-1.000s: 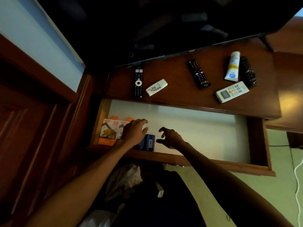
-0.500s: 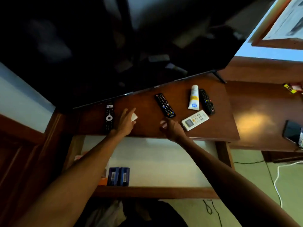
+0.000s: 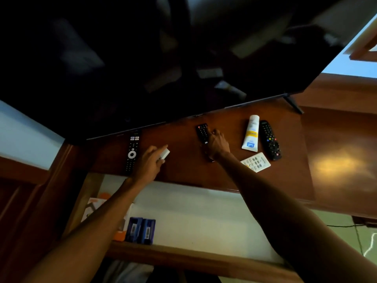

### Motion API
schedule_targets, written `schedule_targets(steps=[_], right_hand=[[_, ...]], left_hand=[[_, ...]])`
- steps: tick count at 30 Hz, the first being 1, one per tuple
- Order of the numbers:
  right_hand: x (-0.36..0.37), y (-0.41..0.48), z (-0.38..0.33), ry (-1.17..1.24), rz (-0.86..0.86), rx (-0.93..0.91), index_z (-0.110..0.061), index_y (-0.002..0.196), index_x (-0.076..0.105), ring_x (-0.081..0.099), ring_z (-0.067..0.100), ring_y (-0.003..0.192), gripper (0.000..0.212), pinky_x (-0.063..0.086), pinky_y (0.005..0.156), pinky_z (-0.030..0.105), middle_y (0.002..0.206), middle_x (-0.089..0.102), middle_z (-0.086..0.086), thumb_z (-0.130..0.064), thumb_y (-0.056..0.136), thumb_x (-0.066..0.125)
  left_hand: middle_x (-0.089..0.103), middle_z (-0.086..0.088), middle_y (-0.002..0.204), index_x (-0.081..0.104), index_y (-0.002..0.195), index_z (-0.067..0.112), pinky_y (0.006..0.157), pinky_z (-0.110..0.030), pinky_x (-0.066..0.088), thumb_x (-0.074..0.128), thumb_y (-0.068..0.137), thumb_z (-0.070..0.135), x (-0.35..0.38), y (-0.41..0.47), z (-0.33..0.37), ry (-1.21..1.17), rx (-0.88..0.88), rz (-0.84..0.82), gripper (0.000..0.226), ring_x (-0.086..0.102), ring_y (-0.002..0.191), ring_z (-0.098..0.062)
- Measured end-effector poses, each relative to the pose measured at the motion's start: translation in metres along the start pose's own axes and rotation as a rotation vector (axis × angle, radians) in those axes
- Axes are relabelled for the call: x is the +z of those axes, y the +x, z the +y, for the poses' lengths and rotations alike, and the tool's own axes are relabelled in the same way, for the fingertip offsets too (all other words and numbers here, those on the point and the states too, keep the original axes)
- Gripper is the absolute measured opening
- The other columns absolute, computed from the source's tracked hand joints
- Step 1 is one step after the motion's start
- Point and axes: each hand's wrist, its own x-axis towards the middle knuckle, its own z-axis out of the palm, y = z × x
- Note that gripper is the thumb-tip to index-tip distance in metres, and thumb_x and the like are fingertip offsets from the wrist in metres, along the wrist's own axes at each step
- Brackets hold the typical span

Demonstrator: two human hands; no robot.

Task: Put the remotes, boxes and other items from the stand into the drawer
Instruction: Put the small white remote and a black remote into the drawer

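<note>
**Hands on two remotes atop the stand**

Fingers of the left hand (image 3: 148,163) curl around the small white remote (image 3: 164,154), whose pale, blocky end shows past the fingertips. The right hand (image 3: 217,145) lies over the middle black remote (image 3: 202,132), fingers bent onto its slim, button-studded body; whether they have fully closed on it I cannot tell.

The wooden stand (image 3: 183,168) is glossy and reddish-brown. On it also lie a long black remote (image 3: 132,154) with a white ring, a white tube (image 3: 251,132), a rounded black remote (image 3: 270,139) just beside the tube, and a flat white remote (image 3: 256,161) touching the right forearm.

Below, the open drawer (image 3: 204,219) has a pale floor, bare across its middle and right. Two blue boxes (image 3: 140,230) stand against its front edge, next to orange-and-white boxes (image 3: 95,205) at its left end.
</note>
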Motion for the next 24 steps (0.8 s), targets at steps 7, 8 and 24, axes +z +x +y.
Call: schedule_targets(steps=[7, 8, 24], right_hand=[[0.010, -0.031, -0.002, 0.070, 0.040, -0.047, -0.018, 0.150, 0.029, 0.054, 0.041, 0.116, 0.068, 0.051, 0.090, 0.047, 0.137, 0.049, 0.018, -0.026, 0.090, 0.060], [0.011, -0.042, -0.004, 0.087, 0.056, -0.052, -0.018, 0.150, 0.031, 0.057, 0.041, 0.113, 0.067, 0.052, 0.088, 0.047, 0.136, 0.051, 0.018, -0.028, 0.090, 0.059], [0.121, -0.231, -0.043, 0.152, 0.052, -0.223, -0.026, 0.148, 0.034, 0.065, 0.031, 0.097, 0.065, 0.058, 0.074, 0.041, 0.133, 0.056, 0.006, -0.039, 0.090, 0.058]], left_hand=[[0.053, -0.008, 0.122, 0.043, 0.145, 0.022, 0.086, -0.027, 0.047, 0.063, 0.092, 0.021, -0.018, -0.013, 0.021, -0.094, -0.022, 0.047, 0.056, 0.052, 0.106, -0.015], [0.053, -0.009, 0.124, 0.043, 0.145, 0.022, 0.085, -0.027, 0.047, 0.062, 0.093, 0.023, -0.019, -0.019, 0.024, -0.108, -0.031, 0.047, 0.056, 0.052, 0.107, -0.016], [0.054, -0.004, 0.127, 0.047, 0.142, 0.020, 0.086, -0.035, 0.054, 0.062, 0.092, 0.032, 0.020, -0.163, -0.039, -0.039, 0.115, -0.216, 0.054, 0.058, 0.108, -0.023]])
